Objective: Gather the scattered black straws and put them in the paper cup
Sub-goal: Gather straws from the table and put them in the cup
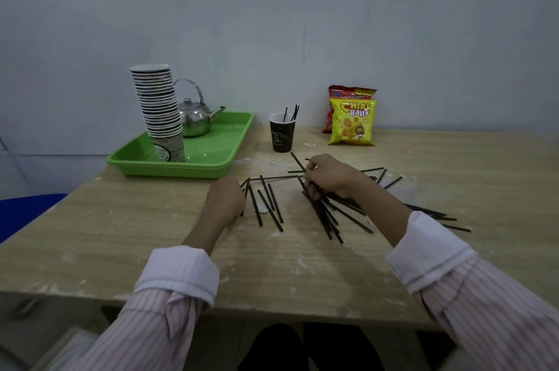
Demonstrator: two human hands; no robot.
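Two striped sleeves reach over the near edge of a worn wooden table [302, 264]. The left hand [225, 199] rests palm down on the tabletop, fingers curled loosely, at the left end of a small cluster of black straws [270, 206]; whether it pinches any of them cannot be told, since its fingertips are hidden. The right hand [328, 177] lies further in, its fingers closed around a bundle of straws [317, 213] that fans out toward the viewer from under the palm. More loose straws lie flat under and to the right of the right forearm, and a few others lie beyond the right hand, pointing different ways.

Beyond the hands stands a dark paper cup [282, 134], upright, with a few straws [292, 114] already in it, leaning against its rim and sticking out above it. To its left a green tray [211, 159] holds a tall stack of paper cups [160, 107], nested and leaning slightly, and behind that a metal kettle [196, 118] with its handle raised. To the right of the cup, near the wall, a yellow snack bag [352, 122] stands in front of a red snack bag [348, 91].
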